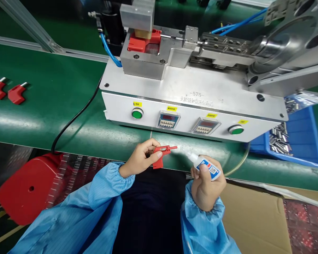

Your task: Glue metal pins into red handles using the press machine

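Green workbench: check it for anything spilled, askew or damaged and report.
Nothing stands out. The loose metal pins lie in the blue bin, two red parts rest near each other at the left, and no drip shows under the tilted white bottle in the right hand.

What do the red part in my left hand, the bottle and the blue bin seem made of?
Red part: probably moulded plastic, semi-matte, going by its even colour and clean edges. Bottle: likely smooth plastic, judging by its milky white taper. Blue bin: seemingly plastic, faintly shiny, from its solid, even blue.
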Action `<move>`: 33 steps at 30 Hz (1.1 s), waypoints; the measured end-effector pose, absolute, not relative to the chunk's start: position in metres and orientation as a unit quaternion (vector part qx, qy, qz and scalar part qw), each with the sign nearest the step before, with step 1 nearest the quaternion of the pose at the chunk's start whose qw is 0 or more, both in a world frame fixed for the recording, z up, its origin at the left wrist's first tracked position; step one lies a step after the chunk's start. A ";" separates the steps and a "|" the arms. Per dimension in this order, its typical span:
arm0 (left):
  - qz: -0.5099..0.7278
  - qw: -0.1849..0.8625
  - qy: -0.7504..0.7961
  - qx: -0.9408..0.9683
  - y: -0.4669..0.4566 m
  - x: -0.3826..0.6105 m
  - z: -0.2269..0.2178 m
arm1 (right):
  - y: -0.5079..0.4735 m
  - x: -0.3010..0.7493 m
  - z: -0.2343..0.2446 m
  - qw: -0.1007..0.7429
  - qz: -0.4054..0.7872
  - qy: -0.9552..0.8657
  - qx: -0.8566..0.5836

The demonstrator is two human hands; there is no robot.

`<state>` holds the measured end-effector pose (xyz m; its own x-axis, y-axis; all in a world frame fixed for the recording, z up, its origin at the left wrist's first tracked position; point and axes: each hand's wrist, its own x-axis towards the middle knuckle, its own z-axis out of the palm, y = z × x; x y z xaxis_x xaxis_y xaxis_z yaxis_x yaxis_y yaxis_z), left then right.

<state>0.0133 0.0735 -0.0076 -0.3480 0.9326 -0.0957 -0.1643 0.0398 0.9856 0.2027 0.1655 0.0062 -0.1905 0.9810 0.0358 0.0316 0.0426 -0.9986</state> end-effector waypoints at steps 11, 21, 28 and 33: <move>0.597 0.454 0.561 0.351 0.074 0.013 -0.006 | 0.160 0.213 -0.007 0.408 0.433 -0.649 -0.473; 0.606 0.453 0.551 0.351 0.074 0.012 -0.008 | 0.161 0.211 -0.004 0.407 0.427 -0.656 -0.471; 0.605 0.453 0.552 0.353 0.072 0.012 -0.010 | 0.161 0.212 -0.004 0.413 0.437 -0.645 -0.472; 0.611 0.445 0.547 0.359 0.072 0.012 -0.010 | 0.161 0.213 -0.005 0.408 0.422 -0.655 -0.477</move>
<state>0.0120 0.0722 -0.0101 -0.3449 0.9374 -0.0475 -0.1519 -0.0058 0.9884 0.2130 0.1612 -0.0051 -0.2132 0.9680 0.1321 0.2803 0.1901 -0.9409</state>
